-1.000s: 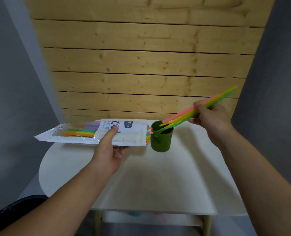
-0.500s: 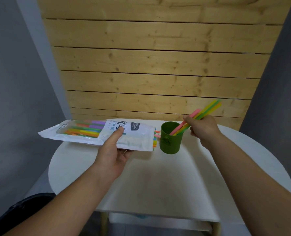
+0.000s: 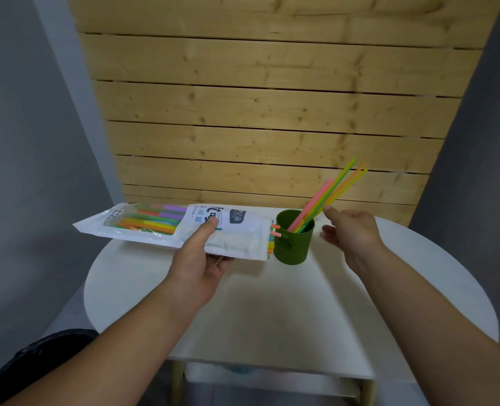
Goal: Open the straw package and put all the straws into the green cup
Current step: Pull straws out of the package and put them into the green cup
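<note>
My left hand (image 3: pixel 197 263) grips the white straw package (image 3: pixel 161 227) from below, thumb on top, holding it level above the table. Coloured straw ends poke out of the package's open right end, next to the green cup (image 3: pixel 294 241). Several straws (image 3: pixel 327 197), pink, green, yellow and orange, stand in the cup and lean to the right. My right hand (image 3: pixel 352 232) hovers just right of the cup with relaxed fingers and holds nothing.
The cup stands near the back of a round white table (image 3: pixel 272 303). A wooden slat wall (image 3: pixel 257 112) rises right behind it. Grey walls close in on both sides. A dark object (image 3: pixel 43 350) lies low at the left.
My right hand lowered the bundle of straws into the cup, let go and drew back a little to the right. My left hand kept holding the package.
</note>
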Tool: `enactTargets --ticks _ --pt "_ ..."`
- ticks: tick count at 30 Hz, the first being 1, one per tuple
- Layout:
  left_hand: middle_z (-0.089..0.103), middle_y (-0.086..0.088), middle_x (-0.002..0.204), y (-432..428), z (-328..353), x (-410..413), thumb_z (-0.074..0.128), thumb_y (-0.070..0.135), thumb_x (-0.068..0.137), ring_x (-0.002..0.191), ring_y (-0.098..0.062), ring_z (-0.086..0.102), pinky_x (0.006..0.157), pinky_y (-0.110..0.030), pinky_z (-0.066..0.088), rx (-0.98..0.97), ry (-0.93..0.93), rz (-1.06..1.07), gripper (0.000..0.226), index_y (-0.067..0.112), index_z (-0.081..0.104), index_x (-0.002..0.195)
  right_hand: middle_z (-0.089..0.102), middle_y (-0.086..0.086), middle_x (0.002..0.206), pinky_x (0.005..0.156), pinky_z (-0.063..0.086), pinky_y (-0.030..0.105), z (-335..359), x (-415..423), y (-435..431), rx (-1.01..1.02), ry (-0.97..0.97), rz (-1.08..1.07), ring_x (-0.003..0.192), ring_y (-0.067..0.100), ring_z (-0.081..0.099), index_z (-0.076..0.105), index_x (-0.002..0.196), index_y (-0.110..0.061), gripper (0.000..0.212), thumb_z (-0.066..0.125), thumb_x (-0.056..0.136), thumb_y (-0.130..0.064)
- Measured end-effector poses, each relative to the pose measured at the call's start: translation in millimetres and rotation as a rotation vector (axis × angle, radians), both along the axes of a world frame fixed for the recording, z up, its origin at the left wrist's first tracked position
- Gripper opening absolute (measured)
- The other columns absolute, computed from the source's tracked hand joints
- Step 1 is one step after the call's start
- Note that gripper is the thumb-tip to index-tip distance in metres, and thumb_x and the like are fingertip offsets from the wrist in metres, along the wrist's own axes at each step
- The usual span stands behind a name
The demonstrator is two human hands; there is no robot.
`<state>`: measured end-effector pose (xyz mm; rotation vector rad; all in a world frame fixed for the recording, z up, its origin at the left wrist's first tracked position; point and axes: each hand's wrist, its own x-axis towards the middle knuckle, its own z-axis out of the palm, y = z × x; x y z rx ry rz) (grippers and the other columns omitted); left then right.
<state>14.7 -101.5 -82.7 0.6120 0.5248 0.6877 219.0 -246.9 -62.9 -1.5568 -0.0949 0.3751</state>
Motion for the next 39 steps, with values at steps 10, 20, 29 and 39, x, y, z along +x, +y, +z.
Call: enactTargets --ticks 10,20,29,39 --pt "0.082 -0.003 0.107 -0.4 8.1 0.9 0.078 0.017 0.088 0.097 -0.021 0.079 0.072 -0.039 0.066 0.290 0.041 0.006 0.020 0.025 0.077 0.107 0.062 0.003 0.056 0.050 0.043 0.027 11.2 -67.9 8.3 0.010 0.191 0.351 0.046 0.018 0.049 0.063 0.087 -0.009 0.048 0.040 0.102 -0.049" --pt "0.083 -0.002 0.102 0.2 11.7 -2.4 0.078 0.017 0.088 0.093 -0.021 0.079 0.072 -0.041 0.066 0.362 0.085 0.042 0.025 0.022 0.074 0.111 0.062 0.007 0.064 0.049 0.052 0.021 6.4 -69.1 5.0 0.229 0.317 0.466 0.049 0.011 0.056 0.063 0.086 -0.006 0.018 0.057 0.099 -0.017" --pt "0.083 -0.001 0.103 2.7 11.5 -3.5 0.078 0.016 0.088 0.094 -0.019 0.079 0.070 -0.039 0.066 0.251 0.059 0.043 0.024 0.025 0.073 0.110 0.064 0.012 0.077 0.052 0.054 0.019 9.6 -63.3 -0.2 0.288 0.330 0.435 0.057 0.012 0.063 0.069 0.088 0.000 0.003 0.069 0.090 -0.002" --pt "0.083 -0.007 0.095 2.6 13.1 -3.4 0.076 0.011 0.089 0.083 -0.022 0.081 0.057 -0.035 0.063 -0.078 -0.058 0.057 0.026 0.015 0.068 0.113 0.061 0.008 0.076 0.055 0.055 0.019 14.4 -60.5 -4.7 0.501 0.339 0.333 0.060 0.011 0.060 0.066 0.093 -0.006 0.025 0.078 0.078 -0.021"
